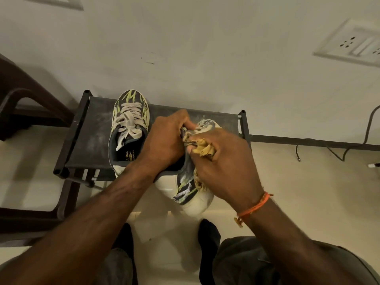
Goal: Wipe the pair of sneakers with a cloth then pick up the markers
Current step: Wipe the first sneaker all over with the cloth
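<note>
One sneaker (129, 128) stood on the rack (90, 140); the left hand (164, 142) gripped the other (189, 188) above its edge, while the right hand (224, 167) pinched a cloth (202, 149) against it. A chair (26, 103) stood left, a cable (349, 149) right.

One sneaker (129, 128), dark with yellow-green streaks, pale laces and a white sole, rests upright on the dark rack, toe toward the wall. The matching second sneaker (186, 189) is tilted just right of it, heel toward the viewer. A crumpled tan cloth (202, 148) presses against its lace area.
</note>
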